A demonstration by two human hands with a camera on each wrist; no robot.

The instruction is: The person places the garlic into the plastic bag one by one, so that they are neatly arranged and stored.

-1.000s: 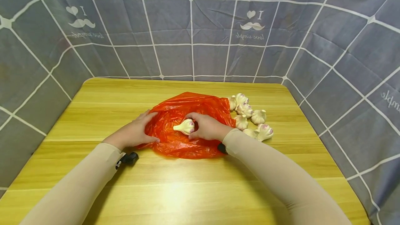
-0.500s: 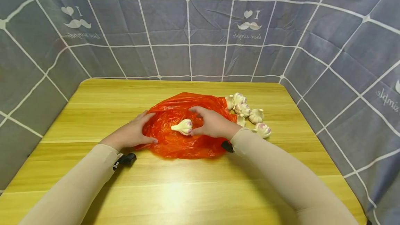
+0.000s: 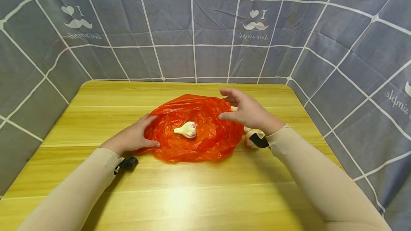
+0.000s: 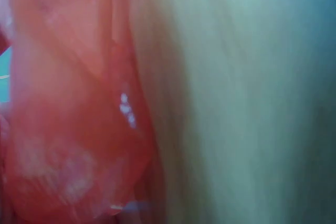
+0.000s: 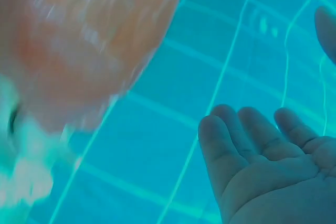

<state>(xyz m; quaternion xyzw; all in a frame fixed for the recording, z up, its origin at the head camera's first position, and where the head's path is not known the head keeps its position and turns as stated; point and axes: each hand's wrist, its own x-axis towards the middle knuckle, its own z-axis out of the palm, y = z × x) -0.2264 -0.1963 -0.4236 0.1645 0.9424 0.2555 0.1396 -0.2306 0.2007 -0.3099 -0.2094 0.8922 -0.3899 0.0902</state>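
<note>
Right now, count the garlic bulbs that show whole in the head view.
1: the garlic bulb lying on the bag's red plastic, between left hand and right hand. Other bulbs show only in part behind the right hand and wrist; more may be hidden.

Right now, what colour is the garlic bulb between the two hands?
Garlic bulb: cream with purplish patches on its rounded end; head view shows it best.

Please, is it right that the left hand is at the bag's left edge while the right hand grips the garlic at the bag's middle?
No: the head view shows the right hand open, apart from that garlic. The left hand is indeed at the left edge of the bag.
</note>
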